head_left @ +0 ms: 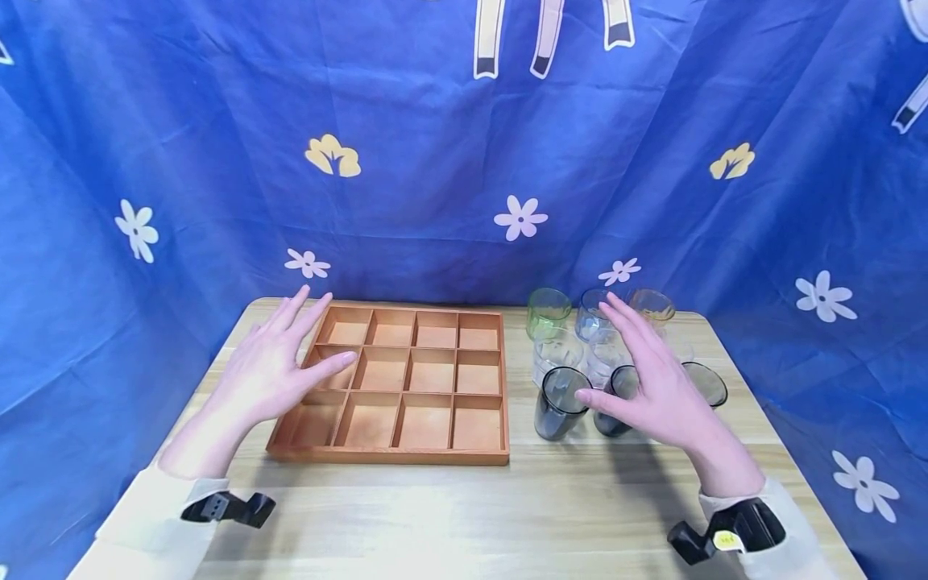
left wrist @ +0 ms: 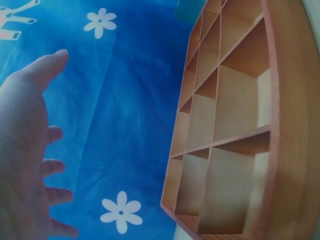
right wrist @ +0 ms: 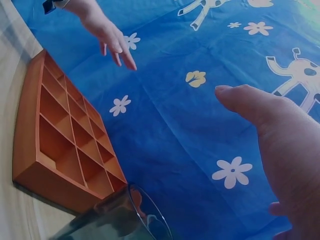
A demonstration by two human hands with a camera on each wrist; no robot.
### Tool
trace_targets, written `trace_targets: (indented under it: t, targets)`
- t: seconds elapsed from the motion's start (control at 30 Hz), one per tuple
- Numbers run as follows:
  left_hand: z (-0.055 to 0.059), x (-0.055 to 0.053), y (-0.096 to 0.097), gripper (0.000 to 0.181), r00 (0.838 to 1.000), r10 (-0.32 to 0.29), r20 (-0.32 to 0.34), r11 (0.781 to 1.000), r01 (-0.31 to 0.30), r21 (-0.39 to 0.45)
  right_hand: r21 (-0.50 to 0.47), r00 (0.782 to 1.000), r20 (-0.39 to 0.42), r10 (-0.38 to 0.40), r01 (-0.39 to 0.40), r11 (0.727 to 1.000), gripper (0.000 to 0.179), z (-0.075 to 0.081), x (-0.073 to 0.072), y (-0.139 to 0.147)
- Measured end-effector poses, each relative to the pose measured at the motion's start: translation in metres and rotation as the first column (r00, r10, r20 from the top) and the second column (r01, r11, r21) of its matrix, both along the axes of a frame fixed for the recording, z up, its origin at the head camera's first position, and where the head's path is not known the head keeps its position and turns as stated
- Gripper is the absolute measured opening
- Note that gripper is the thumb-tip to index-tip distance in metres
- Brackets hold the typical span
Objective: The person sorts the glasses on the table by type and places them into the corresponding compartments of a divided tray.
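My left hand (head_left: pixel 271 362) hovers over the left side of a wooden compartment tray (head_left: pixel 387 456), fingers spread and holding nothing. The tray's square compartments hold nothing. In the head view my right hand (head_left: pixel 663 387) is raised above a group of glasses, thumb apart from the fingers. Below it stand dark grey glasses (head_left: pixel 556 419) in the front row, partly hidden by the hand. Behind them are clear glasses (head_left: pixel 557 354), then a green glass (head_left: pixel 548 310), a blue-tinted glass (head_left: pixel 590 314) and an amber glass (head_left: pixel 652 303). One dark glass (right wrist: pixel 115 215) shows close up in the right wrist view.
A light wooden table (head_left: pixel 391 524) carries the tray at left and the glasses at right. Blue patterned cloth (head_left: pixel 428 185) hangs behind the table and along both sides. Each wrist wears a black camera strap (head_left: pixel 754 528).
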State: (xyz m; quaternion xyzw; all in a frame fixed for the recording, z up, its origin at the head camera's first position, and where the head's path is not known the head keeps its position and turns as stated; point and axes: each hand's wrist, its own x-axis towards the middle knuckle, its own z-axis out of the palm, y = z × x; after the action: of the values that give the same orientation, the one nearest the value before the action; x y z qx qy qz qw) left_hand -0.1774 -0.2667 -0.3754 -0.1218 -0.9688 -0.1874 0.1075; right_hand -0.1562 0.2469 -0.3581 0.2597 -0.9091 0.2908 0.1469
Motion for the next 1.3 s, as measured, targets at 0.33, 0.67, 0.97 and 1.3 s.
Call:
trace_targets:
  t: [0.33, 0.67, 0.97, 1.3]
  targets:
    - [-0.011, 0.004, -0.012, 0.097, 0.997, 0.04, 0.07, 0.993, -0.047, 0.111, -0.062, 1.0, 0.031, 0.002, 0.0, 0.998, 0.118, -0.007, 0.006, -0.004]
    - [-0.03, 0.008, -0.022, 0.094, 0.996, 0.045, 0.082, 0.982, -0.059, 0.182, -0.135, 0.999, 0.034, 0.025, -0.02, 0.991, 0.122, -0.018, 0.009, -0.006]
    - [-0.056, 0.011, -0.034, 0.09, 0.994, 0.045, 0.101, 0.968, -0.069, 0.24, -0.175, 0.997, 0.058, 0.041, -0.03, 0.984, 0.122, -0.029, 0.011, -0.008]
    - [-0.076, 0.014, -0.04, 0.088, 0.988, 0.062, 0.139, 0.95, -0.101, 0.297, -0.226, 0.995, 0.087, 0.054, -0.033, 0.974, 0.12, -0.041, 0.014, -0.009]
